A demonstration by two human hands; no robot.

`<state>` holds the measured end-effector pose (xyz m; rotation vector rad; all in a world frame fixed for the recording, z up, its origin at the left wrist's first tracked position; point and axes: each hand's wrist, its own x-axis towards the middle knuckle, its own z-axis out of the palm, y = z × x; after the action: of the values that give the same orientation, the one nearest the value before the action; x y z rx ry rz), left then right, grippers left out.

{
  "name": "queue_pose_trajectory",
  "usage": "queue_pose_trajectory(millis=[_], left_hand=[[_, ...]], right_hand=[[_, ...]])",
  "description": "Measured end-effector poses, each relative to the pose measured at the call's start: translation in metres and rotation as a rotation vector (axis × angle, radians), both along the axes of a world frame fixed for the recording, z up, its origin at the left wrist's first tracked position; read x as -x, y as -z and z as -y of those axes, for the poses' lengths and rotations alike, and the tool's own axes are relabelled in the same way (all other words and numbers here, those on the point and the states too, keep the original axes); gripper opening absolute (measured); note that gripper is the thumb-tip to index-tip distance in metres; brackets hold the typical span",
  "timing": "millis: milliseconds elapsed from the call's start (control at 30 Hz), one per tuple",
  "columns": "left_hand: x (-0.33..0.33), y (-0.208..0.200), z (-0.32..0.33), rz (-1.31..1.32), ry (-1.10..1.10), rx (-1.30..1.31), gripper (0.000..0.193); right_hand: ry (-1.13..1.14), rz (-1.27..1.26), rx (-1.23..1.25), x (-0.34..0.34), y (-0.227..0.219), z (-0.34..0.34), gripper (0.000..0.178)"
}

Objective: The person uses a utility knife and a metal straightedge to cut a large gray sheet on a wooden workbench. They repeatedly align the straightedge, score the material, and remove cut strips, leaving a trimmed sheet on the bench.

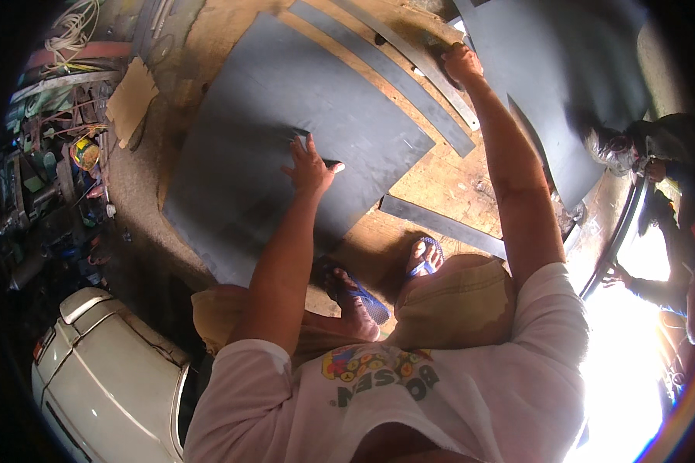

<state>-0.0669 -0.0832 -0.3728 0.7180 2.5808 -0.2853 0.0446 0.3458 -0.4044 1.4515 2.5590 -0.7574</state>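
A large dark grey flat sheet (pixel 247 131) lies on a worn wooden board (pixel 432 189) in front of my feet. My left hand (pixel 313 168) rests on this sheet, fingers spread and palm down, with nothing in it. Far out to the right, my right hand (pixel 463 65) is closed beside a long pale metal strip (pixel 409 52). What its fingers hold is too small and dark to make out. A narrow dark grey strip (pixel 390 76) lies between the sheet and the pale strip. Nearer me, a shorter dark strip (pixel 440 222) lies across the board.
Another big grey sheet (pixel 548 62) stands at the far right, near another person's hand (pixel 616 275). Tools and scrap (pixel 69 177) crowd the left side, with a cardboard piece (pixel 131 100) beside them. A white vehicle body (pixel 108 370) is at the lower left.
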Motion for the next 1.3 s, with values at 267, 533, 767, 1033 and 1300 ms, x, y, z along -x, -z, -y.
queue_pose_trajectory(millis=[267, 533, 767, 1033, 1300], left_hand=[[0.002, 0.0, -0.001, 0.042, -0.019, -0.022, 0.117], [0.001, -0.006, 0.003, 0.019, -0.012, 0.002, 0.116], [-0.003, -0.004, 0.001, 0.063, -0.018, -0.057, 0.117], [0.002, -0.003, 0.003, 0.021, 0.003, -0.011, 0.118], [0.015, -0.009, -0.038, -0.003, -0.131, -0.404, 0.089]], right_hand=[[0.129, -0.379, -0.019, -0.022, -0.018, -0.017, 0.034], [0.157, -0.428, 0.354, -0.05, -0.05, 0.023, 0.046], [-0.122, -0.184, -0.203, -0.068, 0.0, 0.079, 0.044], [-0.233, -0.209, -0.137, -0.056, -0.021, 0.066, 0.047], [-0.339, -0.18, -0.113, -0.073, -0.08, 0.121, 0.049]])
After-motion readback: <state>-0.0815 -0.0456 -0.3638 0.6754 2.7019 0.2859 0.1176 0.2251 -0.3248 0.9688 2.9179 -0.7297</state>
